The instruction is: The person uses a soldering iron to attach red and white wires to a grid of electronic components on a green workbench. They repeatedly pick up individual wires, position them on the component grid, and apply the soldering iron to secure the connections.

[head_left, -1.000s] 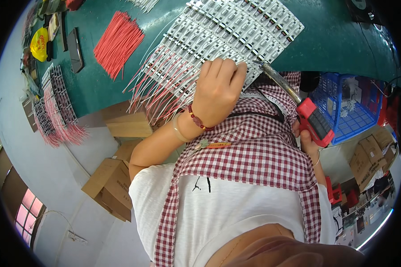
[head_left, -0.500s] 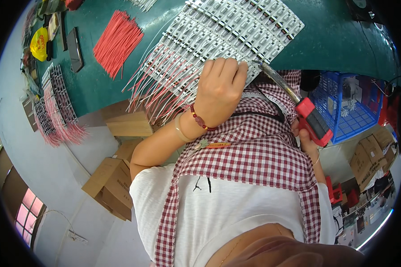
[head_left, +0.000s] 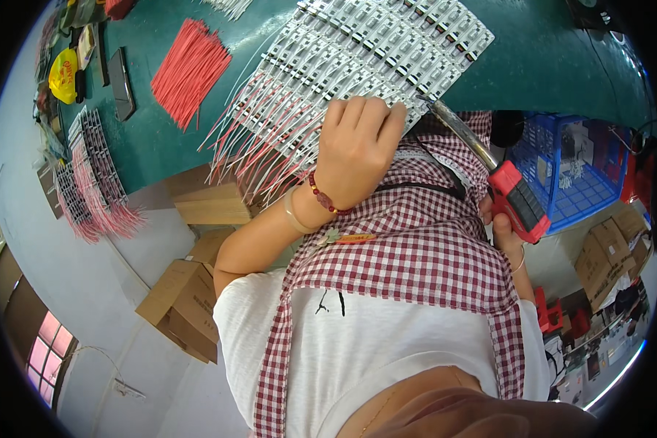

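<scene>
A panel of white circuit boards (head_left: 387,47) lies tilted on the green table, reaching its near edge. Thin red and white wires (head_left: 259,135) fan out from the panel's left side. My left hand (head_left: 358,150) rests over the panel's near edge, fingers bent down and closed; their tips and whatever they pinch are hidden. In my right hand (head_left: 500,228) is a soldering iron (head_left: 520,201) with a red and black handle, only partly wrapped by visible fingers. Its metal shaft points up and left, the tip by the panel's near right edge, close to my left fingers.
A bundle of red wires (head_left: 190,73) and a phone (head_left: 123,84) lie left on the green table (head_left: 547,66). Wired boards (head_left: 91,175) hang over its left edge. A blue crate (head_left: 573,175) stands at right; cardboard boxes (head_left: 179,306) sit below left.
The panel and my left hand have shifted slightly to the left. The soldering iron has moved a little to the right, still in my right hand.
</scene>
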`<state>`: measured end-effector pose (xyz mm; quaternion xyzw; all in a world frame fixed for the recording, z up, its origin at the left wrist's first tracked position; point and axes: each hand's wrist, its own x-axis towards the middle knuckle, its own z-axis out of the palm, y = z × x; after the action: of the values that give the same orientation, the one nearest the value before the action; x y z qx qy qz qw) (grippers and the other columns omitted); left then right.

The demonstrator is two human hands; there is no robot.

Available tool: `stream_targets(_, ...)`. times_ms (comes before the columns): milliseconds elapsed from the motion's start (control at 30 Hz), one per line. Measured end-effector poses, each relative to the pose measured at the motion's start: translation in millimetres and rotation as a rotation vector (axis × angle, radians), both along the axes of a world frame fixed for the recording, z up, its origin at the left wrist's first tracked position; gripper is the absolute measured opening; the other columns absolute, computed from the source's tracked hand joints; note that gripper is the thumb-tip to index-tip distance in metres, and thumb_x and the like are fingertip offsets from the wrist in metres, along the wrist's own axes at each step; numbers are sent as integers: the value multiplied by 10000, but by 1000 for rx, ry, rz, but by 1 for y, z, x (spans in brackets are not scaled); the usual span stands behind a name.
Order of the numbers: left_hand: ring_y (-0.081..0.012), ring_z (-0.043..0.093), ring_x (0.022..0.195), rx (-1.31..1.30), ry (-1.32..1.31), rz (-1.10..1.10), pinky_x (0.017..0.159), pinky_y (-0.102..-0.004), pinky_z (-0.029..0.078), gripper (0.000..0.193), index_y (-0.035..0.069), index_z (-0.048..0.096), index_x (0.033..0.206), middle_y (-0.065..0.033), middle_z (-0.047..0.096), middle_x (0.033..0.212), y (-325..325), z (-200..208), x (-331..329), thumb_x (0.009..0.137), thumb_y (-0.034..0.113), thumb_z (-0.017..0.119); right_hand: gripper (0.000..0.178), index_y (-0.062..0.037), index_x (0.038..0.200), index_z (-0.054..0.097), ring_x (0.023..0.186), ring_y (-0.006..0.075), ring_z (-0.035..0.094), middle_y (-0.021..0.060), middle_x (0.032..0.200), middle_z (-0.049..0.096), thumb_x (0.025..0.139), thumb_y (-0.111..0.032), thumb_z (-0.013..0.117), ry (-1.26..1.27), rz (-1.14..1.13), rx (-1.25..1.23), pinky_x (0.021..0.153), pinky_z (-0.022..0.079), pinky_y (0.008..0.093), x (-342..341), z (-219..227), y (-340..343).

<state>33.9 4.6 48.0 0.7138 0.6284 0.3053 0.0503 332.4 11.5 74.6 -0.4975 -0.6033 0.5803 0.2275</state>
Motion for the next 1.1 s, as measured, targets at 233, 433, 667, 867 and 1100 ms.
stream_targets(233, -195, 480, 658, -1, -16, -13, 612, -328, 358, 208, 41, 657, 920, -38, 453, 718, -1, -5, 6, 714, 18, 644, 416, -2, 824, 642, 623, 174, 584, 69, 722, 609, 834, -416, 680, -56, 57, 25, 576, 453, 284, 11, -6, -4)
stream_targets(433, -210, 482, 678, -41, -37, -18, 629, -341, 358, 186, 43, 649, 916, -47, 455, 726, 0, -4, 7, 733, 11, 651, 411, -5, 831, 643, 621, 179, 586, 66, 703, 590, 841, -415, 673, -90, 64, 66, 567, 444, 289, 9, -9, -5)
stream_targets(667, -217, 484, 689, -72, -37, -18, 635, -344, 360, 180, 44, 645, 912, -51, 453, 728, 2, -3, 8, 735, 13, 665, 381, -2, 857, 652, 598, 179, 583, 76, 735, 599, 853, -382, 671, -158, 66, 41, 551, 447, 286, 30, -14, -13)
stream_targets(867, -220, 487, 685, -89, -13, -1, 629, -348, 357, 173, 53, 645, 908, -52, 450, 725, 1, -1, 9, 740, 22, 669, 364, -6, 855, 652, 602, 190, 586, 71, 742, 608, 856, -370, 671, -136, 88, 99, 552, 452, 296, 27, -15, -12)
stream_targets(1100, -217, 505, 698, -123, -26, 58, 638, -354, 356, 107, 84, 631, 841, -38, 482, 736, -2, 17, -1, 754, 55, 686, 420, -4, 960, 620, 637, 193, 586, 56, 759, 609, 849, -405, 682, -114, 49, 178, 561, 452, 308, 30, -21, -11)
